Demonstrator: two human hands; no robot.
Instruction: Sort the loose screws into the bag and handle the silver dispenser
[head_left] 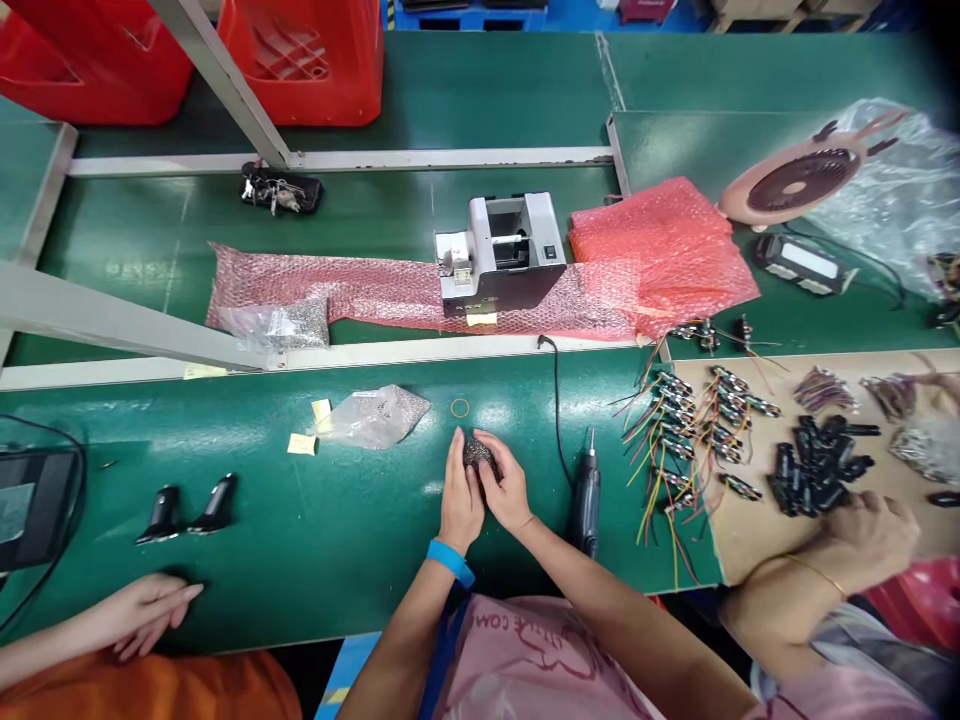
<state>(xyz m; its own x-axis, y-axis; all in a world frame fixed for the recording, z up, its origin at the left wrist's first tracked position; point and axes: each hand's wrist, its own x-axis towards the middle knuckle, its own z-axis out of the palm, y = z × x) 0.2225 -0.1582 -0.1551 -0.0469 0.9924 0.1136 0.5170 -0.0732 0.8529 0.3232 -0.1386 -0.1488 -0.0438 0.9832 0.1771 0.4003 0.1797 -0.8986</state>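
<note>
My left hand (462, 492) and my right hand (507, 482) are cupped around a pile of small dark pieces (478, 453) on the green table (315, 570). The fingers of both hands are pressed round its sides. A thin rubber band (460, 407) lies just beyond my fingertips. To the left, a clear bag of small parts (379, 415) rests by two yellow notes (302, 443). On the right, a black electric screwdriver (588, 500) points away from me, its cable running to the rail. Behind stands a grey and black machine (504, 255) on pink bubble wrap (382, 290).
Wired parts (675, 430) and black pieces (817, 465) cover the right side, near a co-worker's hand (874, 535). Another person's hands (150, 610) rest at left, below two black parts (216, 503). A metal rail (420, 350) crosses behind; a pink fan (799, 180) stands far right.
</note>
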